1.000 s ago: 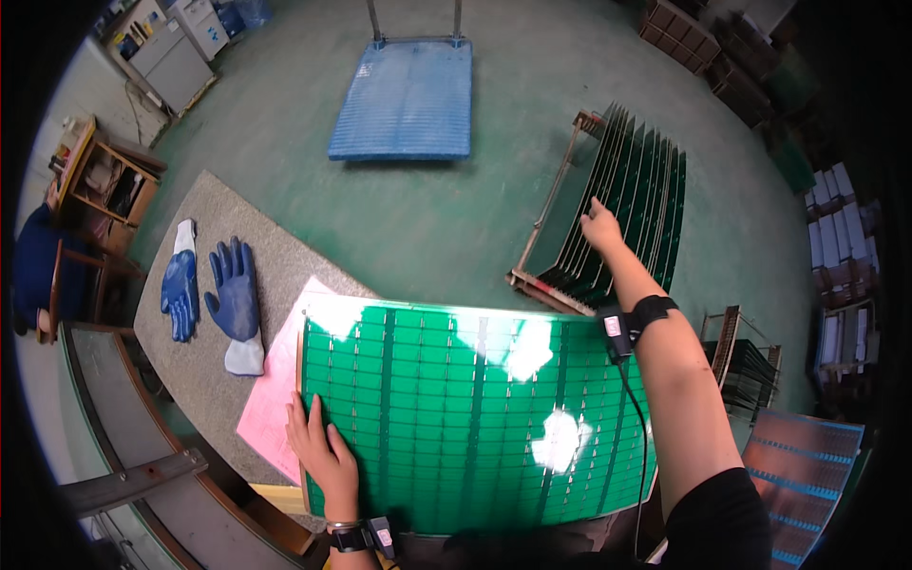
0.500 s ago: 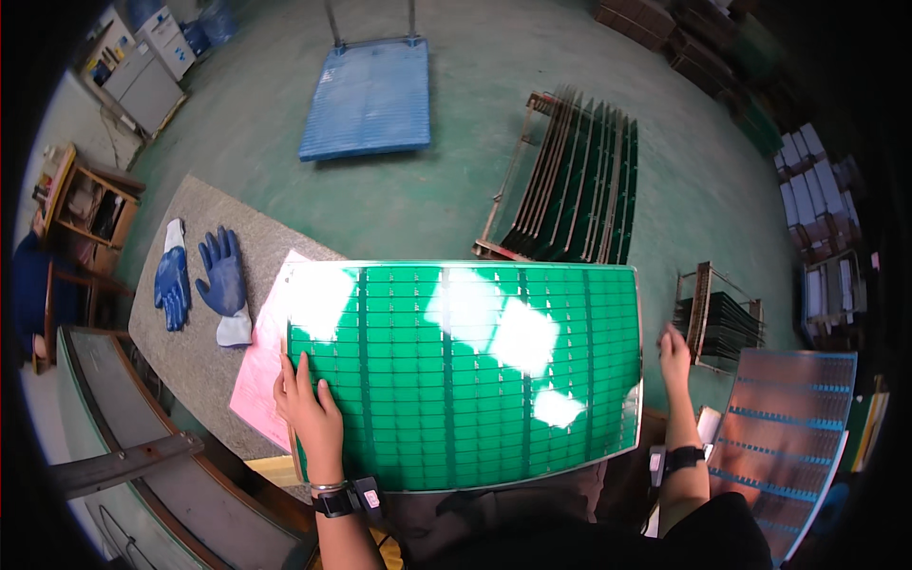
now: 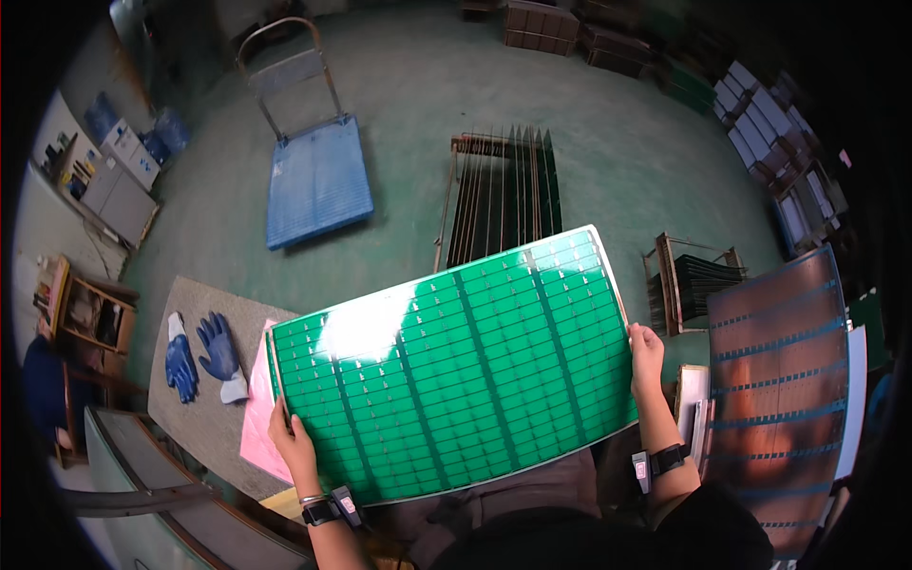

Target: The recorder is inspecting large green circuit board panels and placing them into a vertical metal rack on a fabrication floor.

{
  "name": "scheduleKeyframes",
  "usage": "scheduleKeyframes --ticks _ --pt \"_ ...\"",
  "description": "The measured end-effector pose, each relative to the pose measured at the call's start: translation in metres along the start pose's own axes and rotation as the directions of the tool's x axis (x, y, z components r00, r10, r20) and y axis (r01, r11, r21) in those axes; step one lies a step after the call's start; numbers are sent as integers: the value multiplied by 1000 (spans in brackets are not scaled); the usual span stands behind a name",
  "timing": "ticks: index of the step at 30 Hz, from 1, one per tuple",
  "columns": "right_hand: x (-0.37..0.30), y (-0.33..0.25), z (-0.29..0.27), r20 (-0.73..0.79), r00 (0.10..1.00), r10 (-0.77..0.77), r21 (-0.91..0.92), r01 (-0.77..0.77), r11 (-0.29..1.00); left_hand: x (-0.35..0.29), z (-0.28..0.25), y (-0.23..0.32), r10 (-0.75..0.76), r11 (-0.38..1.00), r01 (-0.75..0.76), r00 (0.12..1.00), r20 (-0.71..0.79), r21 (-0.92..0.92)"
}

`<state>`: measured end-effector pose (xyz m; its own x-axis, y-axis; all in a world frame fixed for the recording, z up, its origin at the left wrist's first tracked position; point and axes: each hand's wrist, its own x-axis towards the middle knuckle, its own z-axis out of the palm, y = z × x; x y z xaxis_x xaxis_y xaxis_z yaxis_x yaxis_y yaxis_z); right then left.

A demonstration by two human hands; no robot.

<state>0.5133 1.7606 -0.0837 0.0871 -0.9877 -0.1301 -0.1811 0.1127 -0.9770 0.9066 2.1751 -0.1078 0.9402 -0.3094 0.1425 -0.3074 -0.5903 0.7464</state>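
While both hands gripped its side edges, left hand (image 3: 293, 443) and right hand (image 3: 646, 353) curled around a green panel (image 3: 454, 366) held flat above the lap; beyond, a floor rack (image 3: 501, 193) held upright dark sheets, with a blue cart (image 3: 316, 185) farther off.

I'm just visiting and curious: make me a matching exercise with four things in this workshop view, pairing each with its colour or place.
Things:
1. large gridded panel
2. pair of gloves
3. platform cart
4. sheet under the panel's left end

Descriptions:
A. pink
B. blue, lying on the grey mat
C. green, held by left hand and right hand
D. blue deck, standing on the floor

Pairs: 1-C, 2-B, 3-D, 4-A
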Motion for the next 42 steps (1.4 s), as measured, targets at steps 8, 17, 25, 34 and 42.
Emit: scheduleKeyframes --ticks 8,17,25,34,42 --pt "-3 -33 -1 82 994 67 173 -80 982 21 -35 8 -342 787 333 936 81 -519" --pt "29 -71 -11 182 981 -64 98 46 994 34 -58 52 -184 690 208 977 110 -693" --pt "33 -100 -28 230 970 -74 143 42 989 34 -65 78 -167 622 205 978 128 -756" --pt "64 -116 -57 95 927 -363 635 224 739 20 -77 130 135 239 -232 970 -204 -943" --pt "97 -46 -42 -146 855 -498 918 305 253 -9 -53 173 26 248 129 990 139 -960"
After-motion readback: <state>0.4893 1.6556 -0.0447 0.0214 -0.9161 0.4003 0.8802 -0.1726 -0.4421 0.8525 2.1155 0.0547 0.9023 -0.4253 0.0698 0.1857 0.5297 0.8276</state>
